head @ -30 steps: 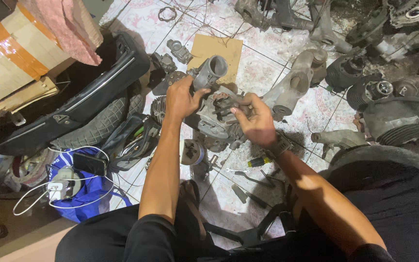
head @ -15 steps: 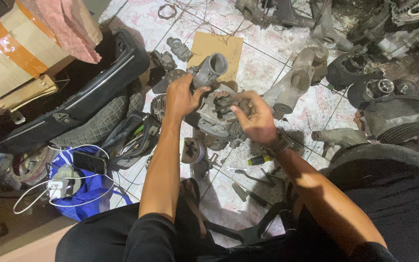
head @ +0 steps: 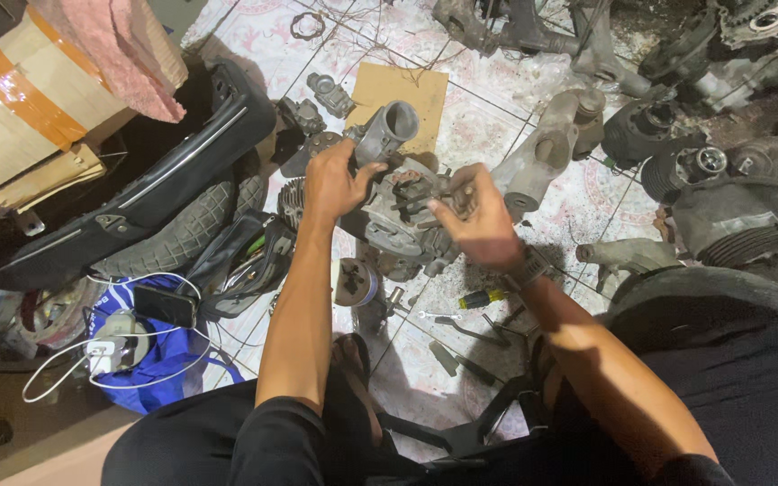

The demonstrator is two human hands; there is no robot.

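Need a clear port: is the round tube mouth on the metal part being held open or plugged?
Open: the tube mouth shows a dark hollow bore, no cap, above the left hand.

Dull grey cast-metal engine part (head: pixel 402 216), matt brown cardboard sheet (head: pixel 400 90), glossy black plastic fairing (head: pixel 164 184), rough rubber tyre (head: pixel 177 243), pink cloth (head: pixel 110 54), glazed patterned floor tiles (head: pixel 479 126)

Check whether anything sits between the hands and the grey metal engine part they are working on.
Nothing visible does. The left hand grips the engine part beside its round pipe opening, and the right hand rests directly on its top.
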